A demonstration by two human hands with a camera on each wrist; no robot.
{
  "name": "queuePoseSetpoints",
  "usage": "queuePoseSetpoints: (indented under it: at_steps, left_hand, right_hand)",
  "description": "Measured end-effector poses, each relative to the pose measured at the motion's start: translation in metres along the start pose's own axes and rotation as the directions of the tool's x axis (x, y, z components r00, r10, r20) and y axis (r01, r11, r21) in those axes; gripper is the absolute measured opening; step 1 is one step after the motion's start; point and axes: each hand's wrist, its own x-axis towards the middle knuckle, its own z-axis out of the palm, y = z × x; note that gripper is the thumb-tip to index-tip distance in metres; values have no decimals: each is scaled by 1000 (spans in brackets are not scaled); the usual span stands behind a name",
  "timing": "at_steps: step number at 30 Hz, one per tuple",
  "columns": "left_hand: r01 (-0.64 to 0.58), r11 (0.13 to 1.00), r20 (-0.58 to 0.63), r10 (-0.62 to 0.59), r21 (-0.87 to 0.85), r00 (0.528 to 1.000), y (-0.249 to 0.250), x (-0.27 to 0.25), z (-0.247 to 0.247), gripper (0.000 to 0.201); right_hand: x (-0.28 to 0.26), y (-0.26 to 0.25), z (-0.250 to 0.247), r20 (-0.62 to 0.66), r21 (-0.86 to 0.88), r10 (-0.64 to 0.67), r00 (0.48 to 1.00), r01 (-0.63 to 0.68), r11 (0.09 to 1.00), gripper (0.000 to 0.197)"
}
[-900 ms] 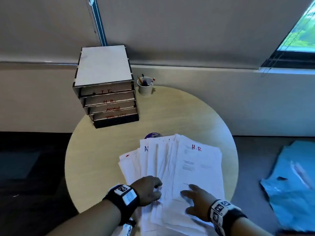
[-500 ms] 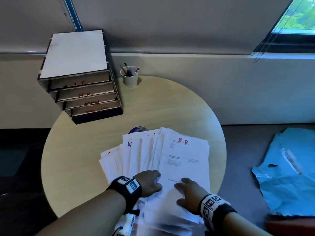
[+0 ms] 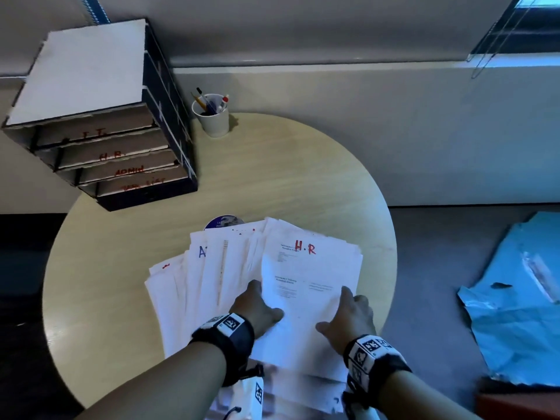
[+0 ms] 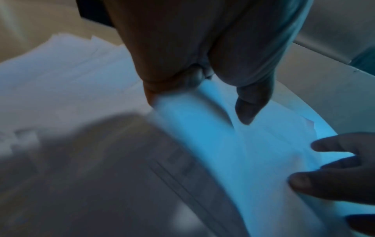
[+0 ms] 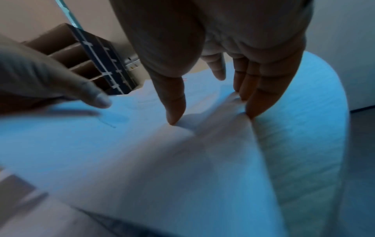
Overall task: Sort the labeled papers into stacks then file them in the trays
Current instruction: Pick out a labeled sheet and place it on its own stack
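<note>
A fanned pile of white papers lies on the near half of the round table. The top sheet is marked "H.R" in red. My left hand is at that sheet's left edge. Its fingers tuck under the edge and its thumb lies on top. My right hand is at the right edge, with straight fingers against it and the thumb tip pressing on top. The stacked trays, labelled I.T., H.R. and ADMIN, stand at the back left.
A white cup of pens stands beside the trays. A disc peeks out behind the pile. Crumpled blue sheeting lies on the floor to the right. The pile's near end overhangs the table's front edge.
My left hand has moved right from the fanned sheets to the H.R sheet's left edge. My right hand has slid from the sheet's middle to its right edge. The head view has tilted.
</note>
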Motion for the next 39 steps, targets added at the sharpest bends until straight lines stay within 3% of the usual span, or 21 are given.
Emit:
queuePoseSetpoints:
  at_steps: [5,7,10,13,15,17,19,23,28,33,39]
  left_hand:
    - [-244,952,-83,233,-185,969,-1,0,1,5]
    - [-287,915,-54,284,-282,957,-7,-4,-5,8]
    - [-239,879,54,285,-412,957,-24,-13,-11,20]
    - [-225,889,162,309,-399,937,-38,-22,-16,22]
    - [-270,901,250,363,-338,898,-43,-23,-19,25]
    - [-277,935,344,341,-221,875,-40,-24,-24,28]
    - [-316,948,370,311,-49,876,-32,-21,-30,26]
    - [-405,891,80,397,207,914,-14,5,-42,28]
    - [-231,893,-20,259,387,966,12,35,-26,53]
    - [-68,961,-144,109,268,983,13,32,-6,64]
    - [-147,987,-132,138,-61,982,-4,27,-7,33]
  right_hand:
    - [2,9,-4,-8,138,-18,1000,19,990,98]
    - [10,19,-9,-77,282,34,996,-11,959,102]
    - [21,36,-12,-72,529,42,997,3,849,101]
    - [26,44,-12,18,700,-14,1000,-3,715,61]
    - [28,46,-11,55,802,-21,998,-32,597,36]
    - [30,49,-9,39,842,2,999,-34,538,23]
    - [30,54,-7,2,821,23,1000,-15,571,20]
    - [29,66,-2,-87,597,56,995,7,803,14]
    - [20,68,2,-107,469,62,992,-4,883,15]
    - [16,56,2,-99,463,-39,994,81,883,16]
    - [11,49,5,-133,380,-169,977,208,901,33]
